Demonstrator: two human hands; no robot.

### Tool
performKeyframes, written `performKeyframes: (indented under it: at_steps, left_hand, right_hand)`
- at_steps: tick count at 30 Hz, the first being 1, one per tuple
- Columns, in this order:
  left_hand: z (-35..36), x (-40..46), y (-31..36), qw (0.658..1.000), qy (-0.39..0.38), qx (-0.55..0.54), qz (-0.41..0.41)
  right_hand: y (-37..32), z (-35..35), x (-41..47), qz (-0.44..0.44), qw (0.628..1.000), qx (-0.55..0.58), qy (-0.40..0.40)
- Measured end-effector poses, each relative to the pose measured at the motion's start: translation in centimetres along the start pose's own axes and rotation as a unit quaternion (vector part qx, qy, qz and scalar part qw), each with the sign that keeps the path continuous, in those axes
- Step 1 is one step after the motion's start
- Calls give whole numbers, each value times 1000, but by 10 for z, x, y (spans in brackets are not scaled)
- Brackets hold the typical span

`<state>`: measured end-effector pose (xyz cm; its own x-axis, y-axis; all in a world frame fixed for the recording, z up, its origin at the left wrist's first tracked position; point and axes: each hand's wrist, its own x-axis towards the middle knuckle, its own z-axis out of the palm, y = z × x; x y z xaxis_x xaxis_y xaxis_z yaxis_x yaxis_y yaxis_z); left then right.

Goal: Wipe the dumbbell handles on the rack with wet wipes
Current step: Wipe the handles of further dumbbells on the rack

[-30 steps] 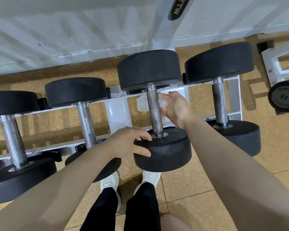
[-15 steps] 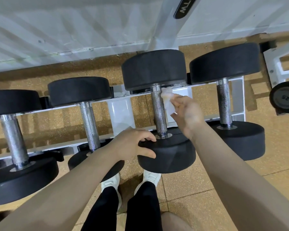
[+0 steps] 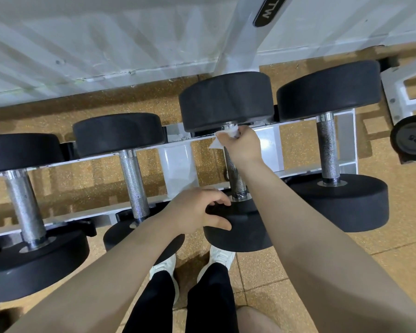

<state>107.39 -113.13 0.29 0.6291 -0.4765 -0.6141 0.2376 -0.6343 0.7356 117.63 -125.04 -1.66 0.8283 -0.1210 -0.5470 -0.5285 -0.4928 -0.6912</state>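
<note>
Since the earlier frame the right hand has been carried up the handle, from mid-shaft to the far end just under the rear head, and the wet wipe has been brought with it.

The white rack is seen carrying four dumbbells side by side on its two rails. The third dumbbell from the left is being worked on; its black heads look heavy and stiff, so it is judged unlikely to shift on the rails under a wiping stroke, though it could roll slightly. Its near head is steadied by the left hand, whose fingers are spread and curved over the top rim with the thumb against the face.

The knurled steel handle is rough rather than slippery, and a thin wipe is likely to be snagged or dragged by it. The wipe, soft and limp, is pinched around the shaft by the curled fingers of the right hand, a loose corner hanging to the left. It is best wrapped right around and gripped firmly.
</note>
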Motion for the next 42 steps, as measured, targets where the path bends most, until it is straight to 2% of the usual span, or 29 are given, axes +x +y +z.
performKeyframes:
  at_steps: [3,7,10,13,14,16,18,19,22,24,26,28,31,32,35,37,39,42]
  left_hand:
    - [1,0,-1,1000,4,-8,1]
    - [3,0,-3,1000,14,-12,2]
    - [3,0,-5,1000,15,-18,-1]
    - [3,1,-6,1000,12,-22,-5]
    - [3,2,-7,1000,11,-23,-5]
    - [2,3,-6,1000,11,-24,-5]
    - [2,3,-6,1000,5,-22,-4]
    - [1,4,-6,1000,2,-19,-3]
    - [0,5,-6,1000,-1,-10,-4]
    - [1,6,-6,1000,0,-5,-3]
    - [1,6,-6,1000,-1,-1,-3]
    - [1,6,-7,1000,-1,-4,-2]
    - [2,5,-8,1000,4,-4,9]
    - [3,5,-8,1000,6,-1,14]
    - [3,4,-8,1000,10,-1,19]
    - [3,3,-7,1000,13,-2,20]
    - [3,3,-7,1000,13,-4,18]
    - [3,3,-8,1000,13,-5,18]
  right_hand:
    - [5,0,4,15,999,-30,-17]
    - [16,-4,0,23,989,-144,-29]
    - [13,-5,-1,18,981,-189,-32]
    - [12,-4,2,-45,966,-256,3]
    - [10,-4,3,-59,971,-230,-1]
    - [6,-6,5,-29,996,-81,-30]
    - [1,-9,6,18,994,81,-72]
    - [0,-9,8,23,989,119,-88]
    - [-1,-8,8,17,980,169,-103]
    - [3,-7,10,34,983,156,-93]
    - [8,-8,15,40,992,85,-81]
    - [14,-9,18,10,994,-61,-86]
    - [23,-6,12,-31,967,-232,-99]
    - [25,-5,9,-42,953,-285,-92]
    - [33,-7,0,-102,867,-482,-75]
    - [31,-11,-5,-102,842,-525,-69]
    - [26,-12,-12,-68,844,-529,-57]
    - [20,-10,-15,-34,890,-453,-44]
